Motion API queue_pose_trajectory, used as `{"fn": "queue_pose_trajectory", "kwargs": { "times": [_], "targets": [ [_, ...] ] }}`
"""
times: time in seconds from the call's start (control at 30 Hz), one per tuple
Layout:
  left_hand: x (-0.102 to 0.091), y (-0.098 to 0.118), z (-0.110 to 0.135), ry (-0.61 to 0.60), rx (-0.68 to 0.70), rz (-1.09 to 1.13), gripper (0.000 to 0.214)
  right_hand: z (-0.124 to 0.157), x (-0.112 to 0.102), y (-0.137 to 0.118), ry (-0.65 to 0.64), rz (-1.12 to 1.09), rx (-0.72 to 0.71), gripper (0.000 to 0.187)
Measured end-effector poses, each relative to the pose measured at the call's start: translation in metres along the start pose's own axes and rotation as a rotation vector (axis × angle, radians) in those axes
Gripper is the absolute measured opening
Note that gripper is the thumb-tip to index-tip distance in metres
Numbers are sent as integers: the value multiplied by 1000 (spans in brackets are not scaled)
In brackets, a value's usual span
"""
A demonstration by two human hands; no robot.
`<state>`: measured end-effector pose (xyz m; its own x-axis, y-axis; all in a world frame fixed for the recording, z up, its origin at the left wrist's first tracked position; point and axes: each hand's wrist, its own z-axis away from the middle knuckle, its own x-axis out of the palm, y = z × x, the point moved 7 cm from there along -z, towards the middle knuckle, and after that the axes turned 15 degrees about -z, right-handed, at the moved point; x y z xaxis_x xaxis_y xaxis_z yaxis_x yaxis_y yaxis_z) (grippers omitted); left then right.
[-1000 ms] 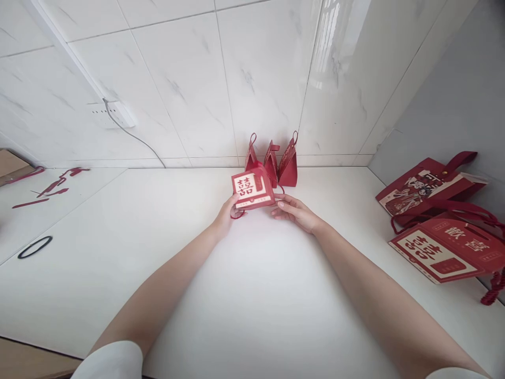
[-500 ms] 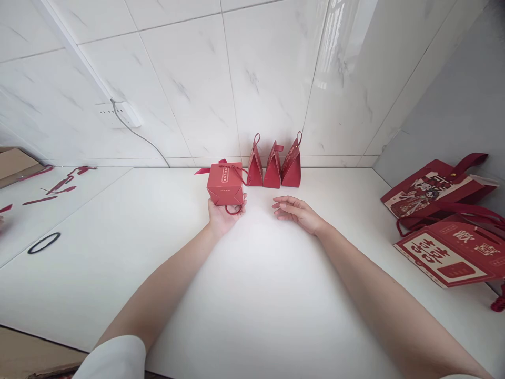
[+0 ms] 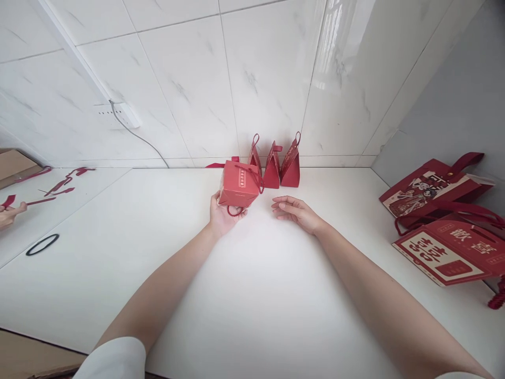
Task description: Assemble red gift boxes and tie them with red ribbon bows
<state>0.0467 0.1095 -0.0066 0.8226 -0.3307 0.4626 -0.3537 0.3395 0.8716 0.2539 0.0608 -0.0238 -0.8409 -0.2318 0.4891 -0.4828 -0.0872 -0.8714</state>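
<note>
A small red gift box [image 3: 239, 185] with cord handles and a ribbon at its back rests tilted in my left hand [image 3: 223, 217]. My fingers cup it from below and behind, so part of them is hidden. One cord loop hangs down over the palm. To its right, my right hand [image 3: 294, 213] holds nothing, its fingers loosely bent and apart. Behind the hands, three tent-shaped red boxes stand in a row against the wall: a left one [image 3: 255, 152], partly covered by the gift box, a middle one [image 3: 272, 171] and a right one [image 3: 291, 167].
Two larger red gift bags, an upper one [image 3: 430, 189] and a lower one [image 3: 445, 252], lie at the right. Red ribbon pieces [image 3: 59, 184], a black ring [image 3: 42, 245] and a cardboard box [image 3: 19, 167] are at the left. Another person's hand [image 3: 11, 215] shows there with red ribbon.
The gift box has turned and tipped in my left hand, shifting right across the left tent-shaped box. My right hand stays in place. The other person's hand has come further into view.
</note>
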Motion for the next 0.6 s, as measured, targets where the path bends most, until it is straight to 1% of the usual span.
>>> {"fn": "queue_pose_trajectory", "kwargs": {
  "times": [0.13,0.2,0.3,0.4,0.47,0.6],
  "targets": [
    [4,-4,-1,-69,-45,-94,36,1,2,-2,-30,-34,-24,32],
    [5,-6,-2,-107,-44,-147,34,1,3,-3,-39,-44,-29,31],
    [4,-9,-5,-119,-47,-218,32,1,6,-3,-45,-40,-36,30],
    [5,-12,-6,-117,-32,-282,30,0,9,-3,-62,-32,-36,39],
    [5,-11,-7,-81,39,-334,31,0,8,-2,-52,-24,-32,45],
    [4,2,-2,95,301,-542,34,-3,2,1,-6,-13,-29,44]
  ]
}}
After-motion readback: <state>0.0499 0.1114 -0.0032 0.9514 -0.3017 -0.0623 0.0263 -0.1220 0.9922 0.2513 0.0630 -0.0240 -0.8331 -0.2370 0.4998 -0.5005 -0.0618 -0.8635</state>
